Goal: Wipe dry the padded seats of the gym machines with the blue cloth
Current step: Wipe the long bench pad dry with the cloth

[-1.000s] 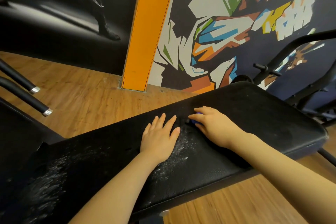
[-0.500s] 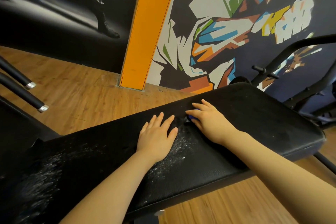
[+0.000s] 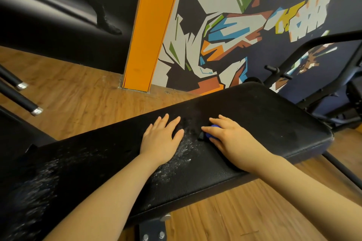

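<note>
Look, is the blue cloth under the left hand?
No, the blue cloth peeks out from under the right hand, while the left hand lies flat on the bare black padded seat.

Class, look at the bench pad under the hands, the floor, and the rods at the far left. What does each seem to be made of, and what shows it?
Bench pad: likely black vinyl or leatherette, with a fine pebbled grain and wet white flecks.
Floor: wood-look planks, possibly laminate; grain and seams show.
Rods: seemingly metal, black-coated, with shiny silver end caps.
</note>
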Demonstrator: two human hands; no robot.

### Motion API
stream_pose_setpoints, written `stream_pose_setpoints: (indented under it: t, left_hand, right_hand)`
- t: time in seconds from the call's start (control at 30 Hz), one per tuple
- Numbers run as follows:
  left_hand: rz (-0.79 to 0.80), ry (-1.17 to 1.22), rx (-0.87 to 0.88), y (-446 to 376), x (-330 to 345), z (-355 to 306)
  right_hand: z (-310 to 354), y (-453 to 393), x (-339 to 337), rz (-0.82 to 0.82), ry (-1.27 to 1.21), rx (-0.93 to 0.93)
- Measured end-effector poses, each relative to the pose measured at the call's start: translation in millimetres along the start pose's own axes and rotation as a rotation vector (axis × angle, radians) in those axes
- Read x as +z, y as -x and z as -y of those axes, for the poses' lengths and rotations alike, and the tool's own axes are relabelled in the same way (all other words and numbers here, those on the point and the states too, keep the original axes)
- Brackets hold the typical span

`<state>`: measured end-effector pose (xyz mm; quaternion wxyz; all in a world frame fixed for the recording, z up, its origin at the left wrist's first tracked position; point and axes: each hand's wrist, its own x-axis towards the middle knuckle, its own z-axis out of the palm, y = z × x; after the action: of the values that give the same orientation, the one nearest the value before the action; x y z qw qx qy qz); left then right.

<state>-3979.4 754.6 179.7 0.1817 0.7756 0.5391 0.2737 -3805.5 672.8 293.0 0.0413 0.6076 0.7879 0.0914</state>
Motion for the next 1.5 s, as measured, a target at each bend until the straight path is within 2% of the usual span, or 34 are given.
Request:
stream_pose_setpoints:
  t: [0.27,0.5,0.73,1.13,1.5]
  left_hand:
    - [-0.006,-0.01,-0.013,-2,0,-1]
    - [0.0,-0.013,-0.022,-1,-2,-2]
    - [0.004,0.008,-0.025,0,-2,-2]
    - [0.034,-0.002,-0.126,15,-2,-9]
    - [0.011,0.006,-0.123,17,1,-8]
  right_hand:
    - [-2,-48,2,-0.013,-0.043,0.053]
    - [8,-23,2,-0.066,-0.048,0.07]
    - [15,35,0,-0.066,-0.088,-0.018]
    - [15,-27,5,-0.013,-0.051,0.034]
    - [28,33,3,0.008,-0.063,-0.035]
